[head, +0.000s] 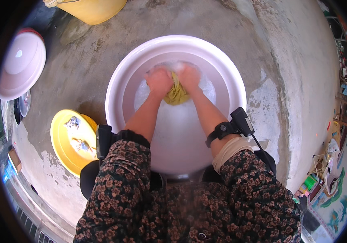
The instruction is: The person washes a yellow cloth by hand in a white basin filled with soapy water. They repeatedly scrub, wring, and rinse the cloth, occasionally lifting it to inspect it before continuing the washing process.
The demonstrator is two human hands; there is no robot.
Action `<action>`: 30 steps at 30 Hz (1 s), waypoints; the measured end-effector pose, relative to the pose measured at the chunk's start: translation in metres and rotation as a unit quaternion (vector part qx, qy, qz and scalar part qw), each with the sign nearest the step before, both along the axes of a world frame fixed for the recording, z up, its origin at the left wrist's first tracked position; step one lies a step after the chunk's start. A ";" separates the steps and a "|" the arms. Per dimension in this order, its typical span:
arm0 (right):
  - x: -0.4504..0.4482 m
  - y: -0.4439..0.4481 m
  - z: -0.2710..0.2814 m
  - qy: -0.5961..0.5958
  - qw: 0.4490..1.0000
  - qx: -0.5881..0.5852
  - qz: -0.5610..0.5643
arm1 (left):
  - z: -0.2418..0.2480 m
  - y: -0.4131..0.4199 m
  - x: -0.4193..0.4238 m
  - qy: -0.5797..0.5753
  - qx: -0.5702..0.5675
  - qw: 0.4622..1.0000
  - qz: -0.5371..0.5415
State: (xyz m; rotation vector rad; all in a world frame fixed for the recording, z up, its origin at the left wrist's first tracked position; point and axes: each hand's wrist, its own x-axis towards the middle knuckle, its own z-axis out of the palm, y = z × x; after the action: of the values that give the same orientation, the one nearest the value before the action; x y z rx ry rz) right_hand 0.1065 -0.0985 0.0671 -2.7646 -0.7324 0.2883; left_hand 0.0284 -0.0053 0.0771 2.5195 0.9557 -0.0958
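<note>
A large, pale plastic basin (115,88) stands on the floor right in front of me, with whitish, cloudy liquid inside. Towards its far side, both my hands grip a bunched, wet, yellow-green cloth (177,95). My left hand (160,80) is closed around the cloth's left part. Across from it, my right hand (189,77) clenches the right part. The fingers and the upper end of the cloth are blurred, and pale suds seem to lie around them. Below the fists, the rest of the cloth hangs in a crumpled bundle.
At left stands a yellow basin (60,142) holding several pieces of patterned fabric. Beyond it is another pale basin (30,60). A yellow bucket (97,12) sits at the far edge on the wet concrete floor (79,60). Clutter and a wooden frame (345,109) line the right side.
</note>
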 end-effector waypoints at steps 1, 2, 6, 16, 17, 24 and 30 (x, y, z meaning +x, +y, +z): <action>-0.004 -0.004 0.009 -0.001 0.993 0.115 -0.039 | 0.007 -0.002 -0.005 -0.089 0.001 0.996 0.016; -0.009 -0.011 0.018 -0.021 0.966 0.253 -0.048 | 0.014 -0.004 -0.015 -0.155 -0.024 0.987 0.025; -0.048 -0.043 0.041 0.020 0.951 0.287 -0.114 | 0.023 -0.034 -0.056 -0.268 0.013 0.958 0.100; -0.050 -0.035 -0.020 -0.107 0.993 -0.031 0.034 | -0.041 -0.041 -0.035 -0.059 0.006 0.998 -0.006; -0.039 -0.030 -0.020 -0.055 0.996 -0.061 0.032 | -0.040 -0.034 -0.026 -0.053 0.011 0.998 -0.015; -0.001 -0.002 0.002 0.024 0.999 -0.018 0.032 | 0.004 -0.001 0.004 0.046 -0.068 0.995 -0.053; -0.045 -0.045 0.031 0.048 0.959 0.275 -0.043 | 0.024 -0.030 -0.048 -0.251 -0.110 0.952 0.139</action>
State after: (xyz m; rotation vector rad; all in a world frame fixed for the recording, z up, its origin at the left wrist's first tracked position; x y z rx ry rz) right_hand 0.0617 -0.1434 0.0981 -2.2308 -0.5603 0.1657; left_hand -0.0195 -0.0357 0.1009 2.0322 1.0028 0.4757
